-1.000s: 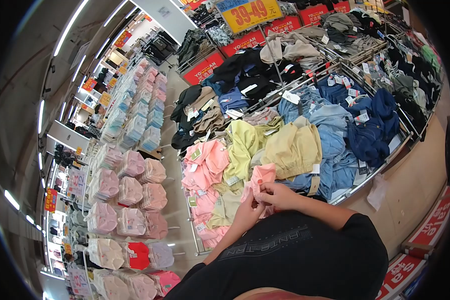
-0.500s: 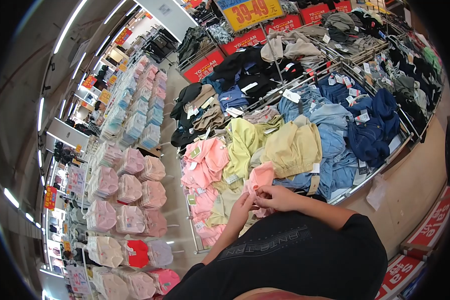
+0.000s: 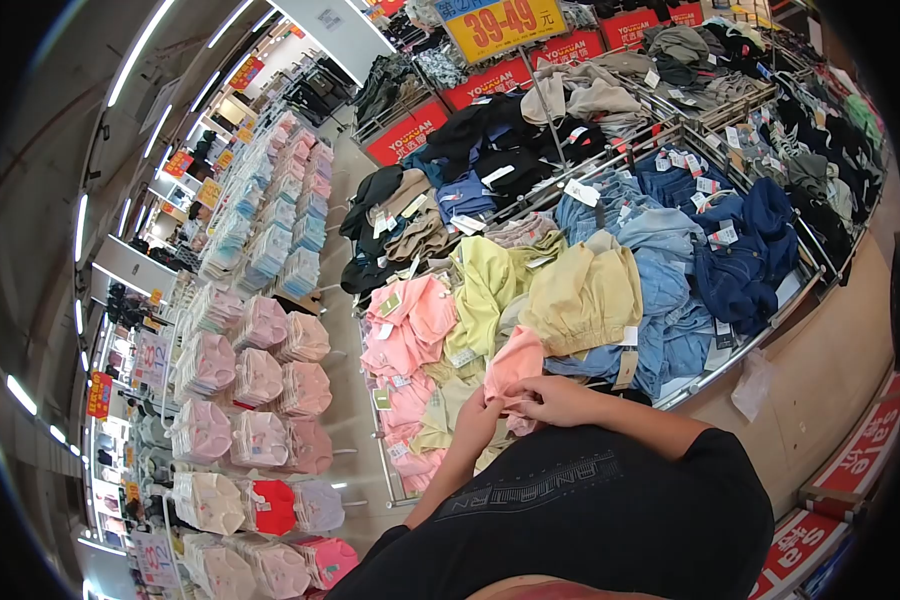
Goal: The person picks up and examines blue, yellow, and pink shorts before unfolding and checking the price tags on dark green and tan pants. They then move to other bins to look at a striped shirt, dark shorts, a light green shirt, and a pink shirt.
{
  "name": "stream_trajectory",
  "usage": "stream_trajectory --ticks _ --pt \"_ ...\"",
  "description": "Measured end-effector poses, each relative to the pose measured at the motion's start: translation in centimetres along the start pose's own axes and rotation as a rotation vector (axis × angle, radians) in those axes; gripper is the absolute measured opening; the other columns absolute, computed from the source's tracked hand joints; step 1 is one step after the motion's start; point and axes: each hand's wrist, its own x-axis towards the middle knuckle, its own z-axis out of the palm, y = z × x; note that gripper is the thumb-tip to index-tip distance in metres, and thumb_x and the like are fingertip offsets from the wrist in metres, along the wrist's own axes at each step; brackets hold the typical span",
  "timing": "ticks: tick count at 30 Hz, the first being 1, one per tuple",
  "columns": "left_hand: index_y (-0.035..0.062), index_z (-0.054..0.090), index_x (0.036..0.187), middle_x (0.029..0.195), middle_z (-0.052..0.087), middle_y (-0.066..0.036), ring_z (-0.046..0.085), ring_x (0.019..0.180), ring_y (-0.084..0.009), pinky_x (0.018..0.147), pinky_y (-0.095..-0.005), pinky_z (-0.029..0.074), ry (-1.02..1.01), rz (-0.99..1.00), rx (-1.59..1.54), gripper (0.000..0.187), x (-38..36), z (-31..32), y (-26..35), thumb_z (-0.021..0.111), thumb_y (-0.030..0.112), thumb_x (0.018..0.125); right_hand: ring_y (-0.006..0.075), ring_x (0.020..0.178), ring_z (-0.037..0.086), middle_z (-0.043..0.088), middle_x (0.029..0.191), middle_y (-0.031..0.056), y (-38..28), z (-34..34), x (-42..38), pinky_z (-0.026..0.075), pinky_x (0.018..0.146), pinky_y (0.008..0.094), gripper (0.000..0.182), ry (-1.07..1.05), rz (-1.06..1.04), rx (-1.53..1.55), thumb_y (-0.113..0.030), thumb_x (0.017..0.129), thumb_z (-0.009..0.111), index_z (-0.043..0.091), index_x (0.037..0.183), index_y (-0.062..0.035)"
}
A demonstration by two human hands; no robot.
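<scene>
Close to my body, a pink garment (image 3: pixel 516 360) is gathered between my two hands; its exact kind does not show. My left hand (image 3: pixel 482 412) pinches its left edge, and my right hand (image 3: pixel 552 400) grips its right side with bent fingers. The lower part of the cloth hangs behind my hands, partly hidden. Just beyond lie folded khaki-yellow trousers (image 3: pixel 582 300) with a waistband and hanging tags. Left of these sit a lime-green garment (image 3: pixel 485 285) and a heap of pink clothes (image 3: pixel 410 325). Light blue denim (image 3: pixel 660 280) lies to the right.
A metal rail (image 3: pixel 715 375) edges the bin. Dark blue jeans (image 3: pixel 745 260) and black clothes (image 3: pixel 490 130) lie farther back. Racks of hanging underwear (image 3: pixel 260 375) stand left across an aisle (image 3: pixel 355 440). A price sign (image 3: pixel 500 28) rises on a pole; a plastic bag (image 3: pixel 753 388) hangs right.
The pink garment has shifted slightly, with more of its cloth spread above my fingers. My hands have moved a little apart; a small reddish spot on the cloth no longer shows.
</scene>
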Motion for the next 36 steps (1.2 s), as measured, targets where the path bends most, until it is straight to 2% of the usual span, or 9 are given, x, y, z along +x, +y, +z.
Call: stream_trajectory --ticks 9,11,14,17,21,22,26,31,36 --pt "-0.0047 0.065 0.113 0.094 0.071 -0.008 0.068 0.084 -0.0146 0.076 -0.0295 0.054 0.008 -0.039 0.051 0.028 0.1 -0.8 0.5 0.059 0.019 0.099 0.0246 0.079 0.068 0.070 0.089 0.0161 0.0 -0.1 -0.1 0.053 0.075 0.0357 0.034 0.169 0.056 -0.027 -0.017 0.088 0.060 0.070 0.118 -0.0044" --pt "-0.0039 0.065 0.112 0.089 0.070 -0.009 0.068 0.082 -0.0158 0.075 -0.0312 0.054 -0.088 0.005 0.251 0.030 0.0 -0.9 0.4 0.062 0.022 0.098 0.0239 0.080 0.067 0.070 0.087 0.0150 0.7 0.1 0.1 0.052 0.074 0.0351 0.032 0.246 0.022 0.029 -0.015 0.088 0.059 0.070 0.116 -0.0045" --pt "-0.0019 0.066 0.112 0.083 0.069 -0.011 0.069 0.078 -0.0187 0.072 -0.0341 0.053 -0.133 0.019 0.432 0.033 -0.3 -0.8 -0.4 0.064 0.026 0.095 0.0140 0.071 0.059 0.062 0.078 0.0060 1.6 0.5 0.4 0.050 0.068 0.0300 0.028 0.355 -0.043 0.062 -0.009 0.089 0.060 0.069 0.115 -0.0043" --pt "0.0007 0.067 0.113 0.079 0.069 -0.012 0.068 0.073 -0.0221 0.070 -0.0362 0.052 -0.019 -0.032 0.458 0.035 0.4 -1.2 -1.3 0.066 0.028 0.090 0.0133 0.071 0.059 0.063 0.079 0.0057 0.5 0.2 -0.2 0.049 0.068 0.0291 0.027 0.314 -0.042 0.016 -0.008 0.089 0.060 0.069 0.114 -0.0042" --pt "0.0026 0.067 0.116 0.075 0.068 -0.012 0.066 0.068 -0.0253 0.067 -0.0380 0.051 0.197 0.008 0.583 0.038 1.3 -2.8 -1.6 0.065 0.027 0.087 0.0166 0.069 0.060 0.063 0.077 0.0069 -0.7 -0.1 -0.7 0.050 0.068 0.0311 0.027 0.157 -0.052 -0.007 -0.011 0.089 0.061 0.068 0.115 -0.0045" --pt "0.0036 0.067 0.118 0.075 0.067 -0.012 0.065 0.066 -0.0257 0.065 -0.0384 0.050 0.267 0.037 0.656 0.039 0.7 -2.2 0.5 0.066 0.026 0.086 0.0180 0.068 0.061 0.064 0.077 0.0078 -0.5 0.2 -0.6 0.051 0.068 0.0319 0.028 0.152 -0.066 -0.058 -0.012 0.089 0.061 0.068 0.115 -0.0047" --pt "0.0033 0.066 0.121 0.080 0.069 -0.013 0.067 0.070 -0.0244 0.068 -0.0359 0.052 0.299 0.118 0.604 0.038 -0.2 -1.4 2.8 0.065 0.020 0.087 0.0230 0.069 0.065 0.066 0.078 0.0123 0.3 0.8 0.1 0.052 0.068 0.0353 0.031 0.236 -0.054 -0.070 -0.015 0.087 0.063 0.067 0.116 -0.0050" --pt "0.0022 0.065 0.125 0.082 0.070 -0.014 0.068 0.073 -0.0215 0.070 -0.0336 0.054 0.308 0.312 0.581 0.040 -1.4 0.1 3.5 0.066 0.013 0.086 0.0320 0.083 0.070 0.071 0.090 0.0189 1.4 0.5 0.2 0.054 0.077 0.0411 0.035 0.239 0.083 -0.123 -0.020 0.085 0.063 0.067 0.116 -0.0049" --pt "0.0071 0.067 0.122 0.085 0.072 -0.014 0.071 0.077 -0.0250 0.071 -0.0365 0.056 0.325 0.246 0.658 0.037 -0.7 -1.1 3.1 0.066 0.015 0.086 0.0358 0.088 0.070 0.071 0.093 0.0197 1.6 0.4 0.0 0.054 0.080 0.0439 0.035 0.269 0.090 -0.163 -0.024 0.085 0.061 0.069 0.113 -0.0051"
